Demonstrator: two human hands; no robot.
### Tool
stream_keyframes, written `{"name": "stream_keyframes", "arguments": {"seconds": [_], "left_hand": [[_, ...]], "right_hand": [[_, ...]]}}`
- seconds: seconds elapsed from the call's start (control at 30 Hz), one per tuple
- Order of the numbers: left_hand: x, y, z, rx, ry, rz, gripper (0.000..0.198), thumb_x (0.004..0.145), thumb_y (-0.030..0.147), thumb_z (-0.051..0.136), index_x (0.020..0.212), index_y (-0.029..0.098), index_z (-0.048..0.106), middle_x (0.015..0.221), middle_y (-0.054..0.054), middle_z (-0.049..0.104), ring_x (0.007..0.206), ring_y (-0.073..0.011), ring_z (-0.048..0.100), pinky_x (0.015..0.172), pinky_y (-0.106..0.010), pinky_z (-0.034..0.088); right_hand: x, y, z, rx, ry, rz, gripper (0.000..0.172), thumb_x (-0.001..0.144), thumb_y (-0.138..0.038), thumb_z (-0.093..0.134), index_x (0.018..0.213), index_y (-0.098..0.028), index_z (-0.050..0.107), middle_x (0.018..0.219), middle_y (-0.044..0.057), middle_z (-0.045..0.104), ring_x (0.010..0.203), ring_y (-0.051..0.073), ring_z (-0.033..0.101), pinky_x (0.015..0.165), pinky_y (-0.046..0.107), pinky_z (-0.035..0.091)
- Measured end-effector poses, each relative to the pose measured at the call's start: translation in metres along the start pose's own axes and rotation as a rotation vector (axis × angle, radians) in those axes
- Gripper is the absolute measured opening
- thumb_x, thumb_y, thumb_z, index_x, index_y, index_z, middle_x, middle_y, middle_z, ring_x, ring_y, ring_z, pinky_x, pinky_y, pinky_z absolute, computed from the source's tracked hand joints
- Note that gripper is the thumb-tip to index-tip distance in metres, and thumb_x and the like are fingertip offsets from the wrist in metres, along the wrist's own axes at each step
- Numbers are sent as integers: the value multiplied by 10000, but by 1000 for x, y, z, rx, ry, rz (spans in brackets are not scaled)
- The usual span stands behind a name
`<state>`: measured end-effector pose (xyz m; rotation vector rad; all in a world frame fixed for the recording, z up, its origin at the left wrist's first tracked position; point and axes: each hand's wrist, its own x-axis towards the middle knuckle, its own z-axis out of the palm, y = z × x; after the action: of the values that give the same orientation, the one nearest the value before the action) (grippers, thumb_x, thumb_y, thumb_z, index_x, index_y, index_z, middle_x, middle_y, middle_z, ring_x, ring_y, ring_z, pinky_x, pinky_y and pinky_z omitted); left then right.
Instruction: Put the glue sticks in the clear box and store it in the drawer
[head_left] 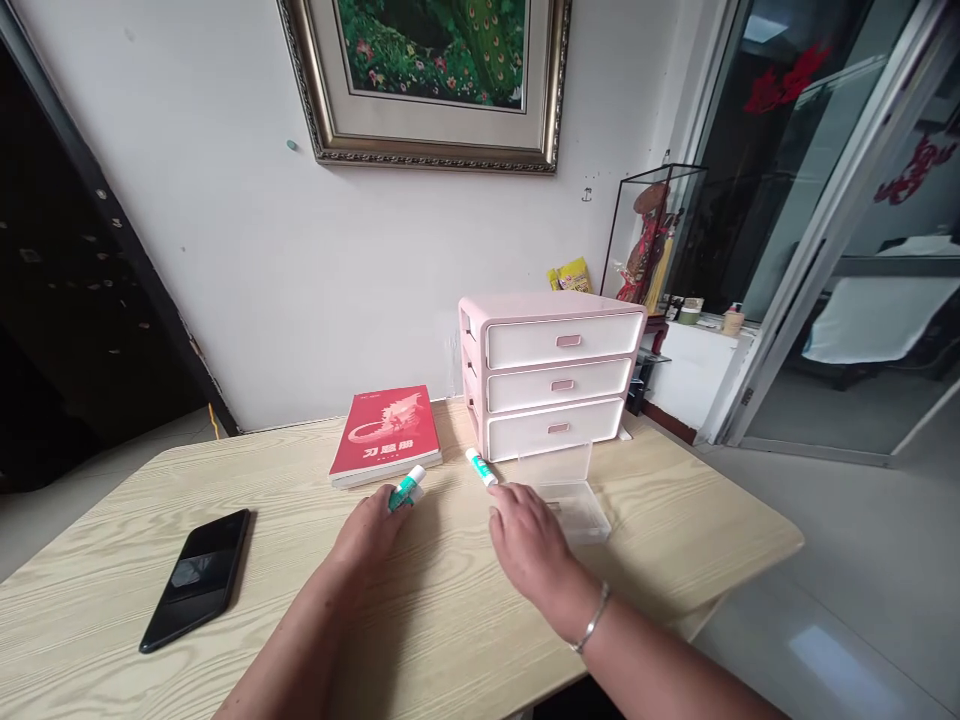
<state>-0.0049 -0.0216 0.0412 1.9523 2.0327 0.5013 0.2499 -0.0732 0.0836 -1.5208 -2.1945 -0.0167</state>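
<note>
My left hand (376, 520) is closed around a green-and-white glue stick (407, 488), its white end pointing away to the right, just in front of a red book (388, 432). A second glue stick (481, 468) is at the tips of my right hand (531, 540), by the foot of the pink drawer unit (474, 385). The fingers there are curled together at its near end; the thumb is partly hidden. Beside my right hand, partly covered by it, sits a clear plastic box (589, 515) with its lid raised.
The drawer unit has three white drawers, all closed. A black phone (199, 578) lies on the left of the wooden table (300, 640). A yellow packet (570, 275) shows behind the drawers. The table's right edge borders a tiled floor, and a wall stands behind.
</note>
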Motion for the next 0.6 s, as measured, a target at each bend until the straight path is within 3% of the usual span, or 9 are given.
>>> {"name": "stream_keyframes", "arguments": {"seconds": [0.1,0.23,0.43,0.6], "left_hand": [[5,-8,1,-18,27,61,348,928,456,456,1105,189,592,1036,-95,705,969,-255,646,755,-284,419],[14,-13,2,-39,57,116,330,936,445,463,1096,203,619,1103,-91,699,1054,-259,617,844,-300,427],[28,-18,-3,-52,54,140,358,933,441,469,1122,195,646,1173,-111,673,1099,-274,604,874,-300,442],[32,-32,-8,9,84,71,388,927,418,465,1195,203,643,1194,-131,655,1121,-298,587,911,-342,440]], "right_hand": [[30,-9,40,-37,-14,-4,348,949,-155,411,1248,-142,589,1298,160,599,1234,258,506,1047,379,381],[65,-2,74,-117,-61,156,367,934,-134,445,1276,-88,570,1279,215,596,1221,287,519,993,383,404],[76,-4,80,-156,-76,200,405,915,-52,385,1272,-100,571,1132,181,667,1081,266,605,921,341,412],[61,-27,84,57,-58,230,378,891,-111,450,1248,-153,563,1109,121,701,1010,244,643,851,305,421]]}}
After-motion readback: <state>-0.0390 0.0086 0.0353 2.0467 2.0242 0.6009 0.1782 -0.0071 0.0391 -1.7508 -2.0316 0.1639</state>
